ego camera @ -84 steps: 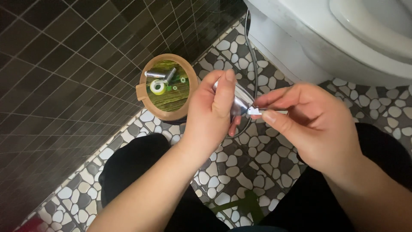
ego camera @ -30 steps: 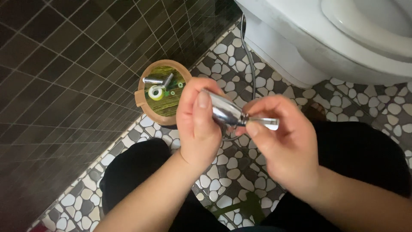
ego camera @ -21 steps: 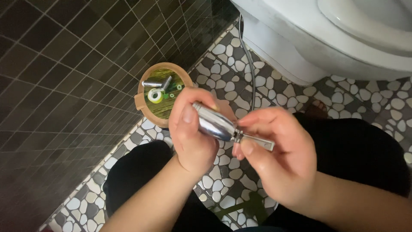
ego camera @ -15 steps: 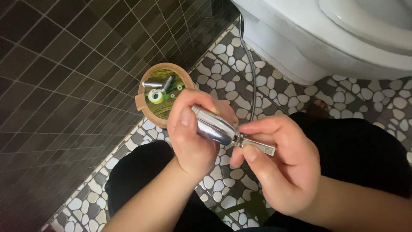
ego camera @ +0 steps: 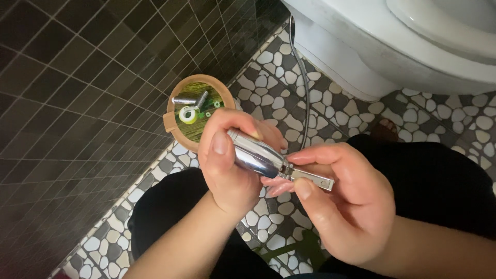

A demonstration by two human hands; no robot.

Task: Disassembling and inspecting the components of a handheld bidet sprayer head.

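Two hands, left hand (ego camera: 227, 165) & right hand (ego camera: 343, 206) gripping one chrome sprayer (ego camera: 258, 154), one lid (ego camera: 194, 111).

Bare forearms, no sleeves; black trousers (ego camera: 434, 191) on both legs.

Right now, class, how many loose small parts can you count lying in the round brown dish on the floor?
4 visible: a short metal cylinder, a metal rod, a pale ring and a small green ring. The left hand covers the round brown dish's near edge, so more may be hidden.
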